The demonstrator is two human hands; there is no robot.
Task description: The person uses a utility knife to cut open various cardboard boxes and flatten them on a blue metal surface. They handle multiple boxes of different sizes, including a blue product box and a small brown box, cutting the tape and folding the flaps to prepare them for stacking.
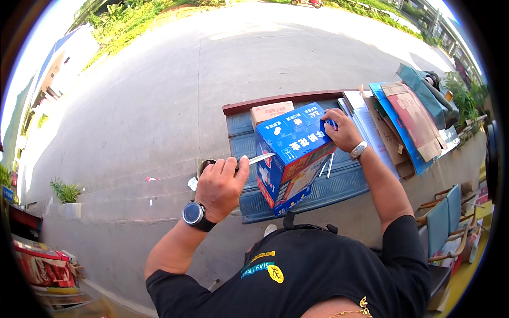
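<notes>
My left hand [222, 187], wearing a black-strapped watch, grips the dark handle of a knife [261, 158]. The blade points right, its tip over the near left top edge of a blue printed cardboard carton [300, 131]. Whether the blade touches the carton cannot be told. My right hand [342, 129], with a silver bracelet at the wrist, has its fingers curled round a blue plastic carry handle [333, 125] at the carton's right end. The carton stands upright on a blue ribbed metal platform [346, 187]. A smaller light brown carton [272, 112] sits just behind it.
Flattened cardboard sheets [413, 119] are stacked on the platform's right side, by a teal cover [425, 89]. A dark red rail [286, 97] edges its far side. Chairs [439, 216] stand at the lower right. A potted plant [67, 191] is at the left, on the pavement.
</notes>
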